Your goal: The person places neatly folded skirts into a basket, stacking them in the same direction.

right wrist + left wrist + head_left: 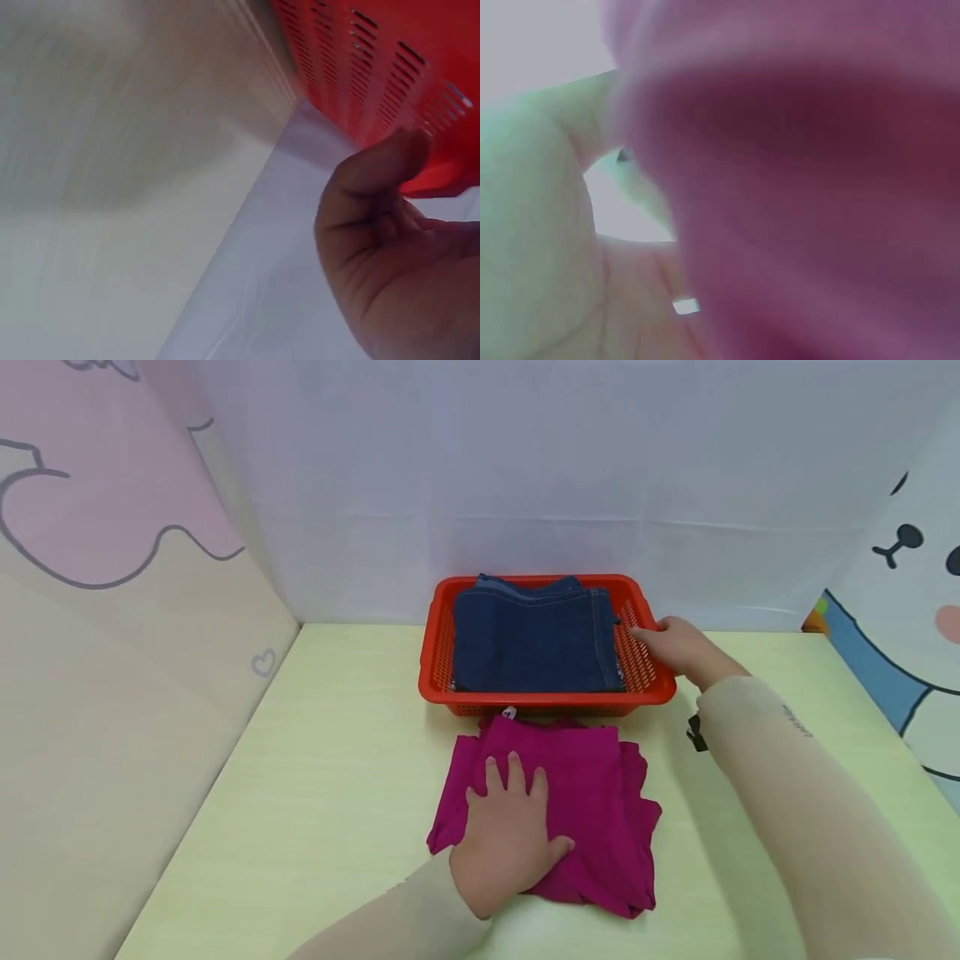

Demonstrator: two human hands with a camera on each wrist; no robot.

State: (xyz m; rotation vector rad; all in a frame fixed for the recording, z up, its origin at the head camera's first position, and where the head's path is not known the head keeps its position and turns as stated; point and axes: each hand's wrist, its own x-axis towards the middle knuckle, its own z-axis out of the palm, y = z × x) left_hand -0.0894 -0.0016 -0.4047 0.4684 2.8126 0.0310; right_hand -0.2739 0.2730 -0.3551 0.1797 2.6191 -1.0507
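Observation:
A folded magenta garment [585,802] lies on the table in front of a red plastic basket [555,699]. My left hand [510,835] rests on the garment with its fingers spread. In the left wrist view, blurred magenta cloth [817,217] hides much of that hand [540,247]. Folded dark blue denim [532,643] sits inside the basket. At the basket's right side, my right hand [686,652] grips the rim. The right wrist view shows the right thumb bent against the slotted basket wall [352,67], with the other fingers mostly hidden.
The pale yellow table [322,777] meets a white sheet [540,468] behind the basket. Printed cartoon panels stand at the left [150,635] and right [922,610]. Part of a small black object [697,732] shows beside my right sleeve.

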